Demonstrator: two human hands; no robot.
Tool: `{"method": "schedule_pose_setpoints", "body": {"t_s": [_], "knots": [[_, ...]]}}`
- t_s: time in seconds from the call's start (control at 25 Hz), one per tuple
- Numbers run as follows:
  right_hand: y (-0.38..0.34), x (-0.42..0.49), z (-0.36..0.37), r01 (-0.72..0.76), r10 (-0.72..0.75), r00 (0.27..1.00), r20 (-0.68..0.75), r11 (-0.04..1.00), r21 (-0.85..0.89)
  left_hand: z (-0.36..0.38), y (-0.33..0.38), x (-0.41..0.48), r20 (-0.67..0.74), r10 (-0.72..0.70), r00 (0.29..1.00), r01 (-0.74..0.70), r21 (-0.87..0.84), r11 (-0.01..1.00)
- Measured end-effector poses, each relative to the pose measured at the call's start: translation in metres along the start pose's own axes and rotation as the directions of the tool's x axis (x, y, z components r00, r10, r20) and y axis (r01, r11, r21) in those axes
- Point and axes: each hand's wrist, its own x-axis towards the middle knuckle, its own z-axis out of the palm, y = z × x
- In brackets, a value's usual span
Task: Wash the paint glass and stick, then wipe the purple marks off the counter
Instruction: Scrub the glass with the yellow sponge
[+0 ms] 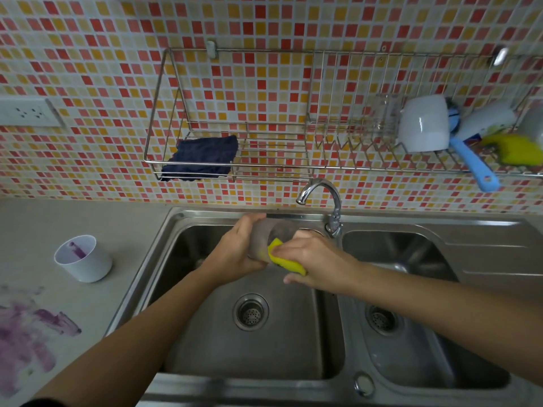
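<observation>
Over the left basin of the steel sink (182,218), my left hand (235,254) grips a cloudy paint glass (270,233), tipped on its side. My right hand (314,259) presses a yellow sponge (286,259) against the glass's open end. Purple marks (26,333) smear the grey counter at the far left. A white cup (83,258) with a purple streak inside stands upright on the counter beside the sink. No stick shows in view.
The faucet (323,198) curves over the divider between the two basins. A wall rack holds a dark blue cloth (202,158), a white mug (423,124), a blue-handled tool (473,165) and a second yellow sponge (517,152). A power outlet (28,113) is at left.
</observation>
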Motion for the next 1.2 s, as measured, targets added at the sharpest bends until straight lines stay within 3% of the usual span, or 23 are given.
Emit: {"method": "schedule_pose_setpoints", "body": {"t_s": [0.04, 0.12, 0.2, 0.28, 0.36, 0.44, 0.52, 0.6, 0.68, 0.76, 0.8, 0.96, 1.2], "knots": [[-0.002, -0.001, 0.002, -0.042, 0.044, 0.999, -0.024, 0.998, 0.045, 0.001, 0.001, 0.000, -0.007, 0.011, 1.000, -0.011, -0.003, 1.000], [0.000, -0.003, 0.004, -0.015, 0.013, 0.998, -0.056, 0.999, -0.041, 0.003, -0.002, -0.003, 0.006, 0.035, 0.999, -0.035, -0.004, 0.999], [0.006, -0.007, 0.003, 0.128, -0.138, 0.990, -0.030, 0.967, -0.222, 0.003, -0.005, -0.007, 0.076, 0.053, 0.996, -0.052, -0.015, 0.999], [0.017, -0.004, -0.007, 0.308, -0.328, 0.945, 0.013, 0.871, -0.383, 0.002, -0.007, -0.008, 0.128, 0.075, 0.989, -0.069, -0.045, 0.997], [0.025, -0.002, -0.015, 0.393, -0.414, 0.908, 0.065, 0.789, -0.472, 0.002, -0.005, -0.007, 0.127, 0.082, 0.989, -0.074, -0.062, 0.995], [0.021, 0.000, -0.011, 0.321, -0.331, 0.942, 0.056, 0.841, -0.435, 0.004, -0.002, -0.005, 0.068, 0.101, 0.993, -0.098, -0.038, 0.994], [0.011, -0.005, -0.003, 0.168, -0.160, 0.983, 0.094, 0.982, -0.090, 0.008, -0.004, -0.006, 0.033, 0.117, 0.993, -0.116, -0.026, 0.993], [0.010, -0.009, -0.007, 0.114, -0.127, 0.983, 0.131, 0.988, 0.104, 0.010, -0.007, -0.010, 0.024, 0.096, 0.995, -0.095, -0.032, 0.995], [0.015, -0.012, -0.012, 0.204, -0.190, 0.973, 0.129, 0.974, -0.099, 0.012, -0.008, -0.010, 0.011, 0.061, 0.998, -0.060, -0.042, 0.997], [0.012, -0.013, -0.012, 0.281, -0.251, 0.960, 0.125, 0.868, -0.411, 0.014, -0.006, -0.008, 0.008, 0.058, 0.998, -0.058, -0.057, 0.997], [0.010, -0.016, -0.008, 0.308, -0.282, 0.951, 0.125, 0.832, -0.462, 0.016, -0.003, -0.007, 0.018, 0.070, 0.997, -0.069, -0.061, 0.996], [0.013, -0.018, -0.011, 0.380, -0.364, 0.923, 0.125, 0.814, -0.439, 0.018, 0.001, -0.009, 0.014, 0.063, 0.998, -0.062, -0.083, 0.995], [0.029, -0.010, -0.032, 0.549, -0.533, 0.828, 0.175, 0.707, -0.447, -0.001, -0.007, -0.007, 0.270, 0.059, 0.961, -0.032, -0.101, 0.994]]}}
